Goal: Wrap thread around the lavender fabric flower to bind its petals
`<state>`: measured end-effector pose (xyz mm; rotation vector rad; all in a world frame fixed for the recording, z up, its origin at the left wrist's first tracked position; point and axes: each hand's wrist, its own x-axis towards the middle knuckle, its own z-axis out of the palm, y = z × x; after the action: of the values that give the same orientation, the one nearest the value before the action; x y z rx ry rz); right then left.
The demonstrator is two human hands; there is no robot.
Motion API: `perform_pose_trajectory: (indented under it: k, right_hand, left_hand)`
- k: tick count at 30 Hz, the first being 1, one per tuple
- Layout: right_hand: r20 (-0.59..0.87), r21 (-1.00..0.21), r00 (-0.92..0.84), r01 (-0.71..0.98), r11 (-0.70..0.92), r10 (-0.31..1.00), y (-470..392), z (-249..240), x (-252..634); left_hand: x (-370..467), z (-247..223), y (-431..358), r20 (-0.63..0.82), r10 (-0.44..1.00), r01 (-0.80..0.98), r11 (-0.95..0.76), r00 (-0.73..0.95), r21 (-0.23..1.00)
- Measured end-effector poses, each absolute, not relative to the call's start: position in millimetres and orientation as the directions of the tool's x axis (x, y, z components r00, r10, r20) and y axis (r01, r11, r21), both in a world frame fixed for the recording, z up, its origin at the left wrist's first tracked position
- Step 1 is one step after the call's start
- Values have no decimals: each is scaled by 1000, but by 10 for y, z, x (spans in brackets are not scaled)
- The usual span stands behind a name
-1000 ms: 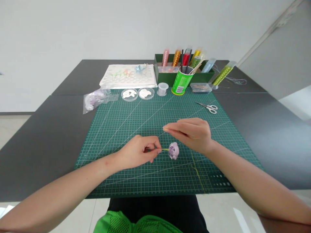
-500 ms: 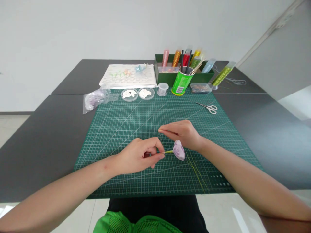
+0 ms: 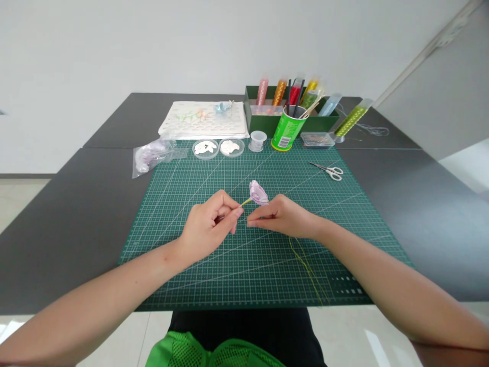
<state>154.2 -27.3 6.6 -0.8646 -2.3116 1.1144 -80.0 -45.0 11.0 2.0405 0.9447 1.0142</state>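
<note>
A pale purple flower [image 3: 259, 193] with a thin green stem is pinched by the stem between the thumb and fingers of my left hand [image 3: 212, 221]. The bloom points up and to the right, over the green cutting mat [image 3: 183, 193]. Just right of it, my right hand [image 3: 284, 216] has thumb and fingertips pressed together near the bloom; whatever they hold, if anything, is too small to make out. Loose yellow-green thread [image 3: 307, 267] trails over the mat below my right hand.
White-handled scissors [image 3: 331, 172] lie at the mat's right. Along the back stand two dishes of white pieces [image 3: 205, 148], a clear spool [image 3: 257, 141], a green can [image 3: 287, 130] and a dark green box [image 3: 263, 124]. A plastic bag [image 3: 151, 154] lies left.
My left hand has moved up and left with the flower, whose bloom now tilts upward. The right hand's fingertips have dropped slightly, and the hand is now right of and below the bloom.
</note>
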Motion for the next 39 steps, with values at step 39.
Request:
perform_pose_trajectory:
  k: [39]
  right_hand:
    - [30,-886,-531,-406,-223,847,-391,-70,1257]
  left_hand:
    - [-741,75,-417,142,888,64,-188,436,980]
